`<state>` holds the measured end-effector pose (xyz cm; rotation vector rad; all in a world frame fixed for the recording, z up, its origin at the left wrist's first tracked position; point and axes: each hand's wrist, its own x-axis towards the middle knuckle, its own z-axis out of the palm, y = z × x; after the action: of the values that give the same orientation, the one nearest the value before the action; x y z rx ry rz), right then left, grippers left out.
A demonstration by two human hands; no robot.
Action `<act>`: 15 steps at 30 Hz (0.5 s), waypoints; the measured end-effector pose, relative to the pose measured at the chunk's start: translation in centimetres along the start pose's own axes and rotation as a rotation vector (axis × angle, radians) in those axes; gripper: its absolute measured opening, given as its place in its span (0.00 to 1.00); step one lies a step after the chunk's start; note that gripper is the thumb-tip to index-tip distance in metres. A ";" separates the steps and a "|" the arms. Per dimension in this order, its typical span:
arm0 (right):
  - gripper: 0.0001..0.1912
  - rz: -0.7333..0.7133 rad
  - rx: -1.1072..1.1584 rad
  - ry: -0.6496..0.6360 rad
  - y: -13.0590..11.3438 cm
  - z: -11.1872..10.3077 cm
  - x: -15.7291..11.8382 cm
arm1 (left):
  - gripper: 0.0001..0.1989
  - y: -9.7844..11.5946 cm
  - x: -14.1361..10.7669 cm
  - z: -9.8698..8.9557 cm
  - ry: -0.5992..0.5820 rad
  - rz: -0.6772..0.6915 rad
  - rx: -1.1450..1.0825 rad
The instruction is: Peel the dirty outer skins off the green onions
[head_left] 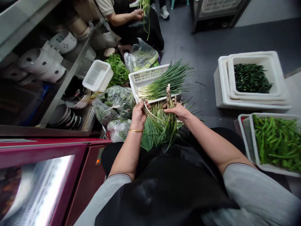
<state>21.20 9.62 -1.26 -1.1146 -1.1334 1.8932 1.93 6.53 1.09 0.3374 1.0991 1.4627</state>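
My left hand (139,114), a gold bangle at its wrist, pinches the pale ends of a few scallions (152,117) whose green parts trail down to the right. My right hand (177,110) is closed around a bundle of browned, wilted scallion stalks (169,110), which stand upright with a pale root end on top. Under both hands lies a heap of loose scallions (150,133). Just beyond them is a white perforated basket (150,73). Cleaned-looking scallions (166,81) lie in it, white ends to the left, green tips over its right rim.
Bagged greens (115,102), leafy herbs (117,69) and a small white basket (97,75) sit at left, beside a metal shelf (70,69). At right stand stacked white tubs (222,81) and a basket of green peppers (277,141). Another person's hand (137,14) holds greens ahead.
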 end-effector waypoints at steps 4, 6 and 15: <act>0.17 0.027 -0.234 -0.149 -0.2 0.9 -0.6 | 0.07 0.2 0.2 0.2 0.043 0.007 0.041; 0.15 0.059 -0.412 -0.181 0.0 1.5 -0.8 | 0.08 0.6 0.7 0.6 0.041 0.039 0.065; 0.17 0.013 -0.083 -0.062 -0.7 -0.5 -0.7 | 0.11 4.9 -0.9 -1.9 -0.079 0.163 0.159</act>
<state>22.02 9.49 -0.56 -1.1167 -1.2526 1.9177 -2.24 5.76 4.23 0.6040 1.1481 1.4942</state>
